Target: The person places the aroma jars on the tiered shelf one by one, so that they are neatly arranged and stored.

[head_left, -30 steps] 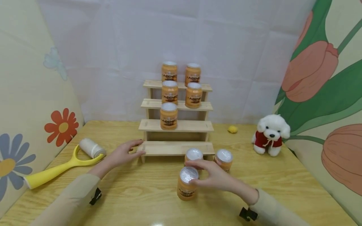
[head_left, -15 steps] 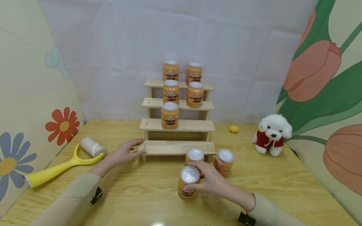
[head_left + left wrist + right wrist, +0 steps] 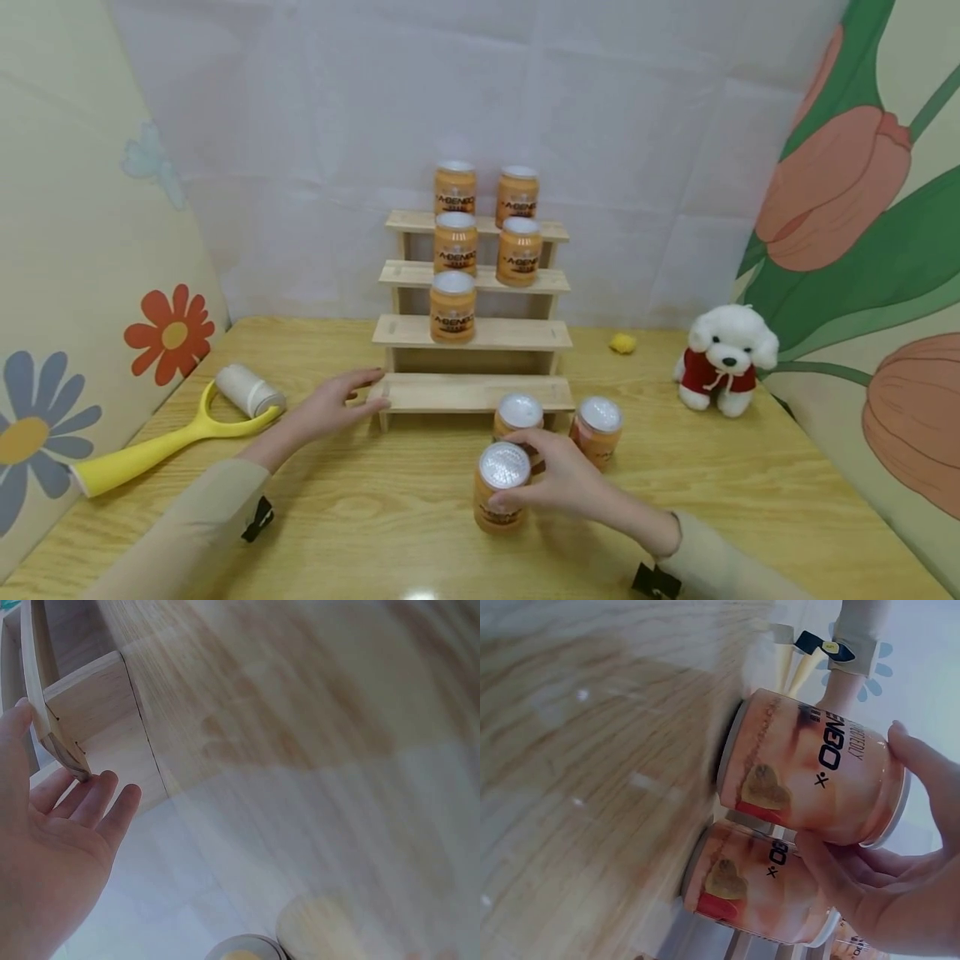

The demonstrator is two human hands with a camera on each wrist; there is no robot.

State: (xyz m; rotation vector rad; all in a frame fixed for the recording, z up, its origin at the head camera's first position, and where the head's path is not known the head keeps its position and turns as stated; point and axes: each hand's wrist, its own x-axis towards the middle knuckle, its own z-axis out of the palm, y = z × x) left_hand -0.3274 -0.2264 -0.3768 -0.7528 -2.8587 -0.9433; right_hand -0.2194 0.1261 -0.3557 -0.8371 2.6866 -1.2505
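Note:
My right hand [image 3: 566,479] grips the front orange can [image 3: 501,500] around its upper part, just below the silver lid. In the right wrist view this can [image 3: 810,769] stands on the table between thumb and fingers. Close behind is a second can [image 3: 519,410], partly hidden by the hand; a third can [image 3: 597,433] stands to its right. My left hand [image 3: 330,408] holds the left end of the lowest step of a wooden tiered rack [image 3: 468,393]. In the left wrist view, thumb and fingers of the left hand [image 3: 67,840] lie on either side of the board's end.
Several matching cans [image 3: 452,312] stand on the rack's upper three steps. A yellow slingshot-shaped handle [image 3: 161,446] with a pale roll [image 3: 247,392] lies at left. On the right sit a white plush dog [image 3: 723,358] in red and a small yellow object [image 3: 622,342]. A white cloth [image 3: 337,100] hangs behind.
My right thumb has come leftward around the front can, and the hand now grips it. The left hand stays at the rack. The head view has shifted slightly.

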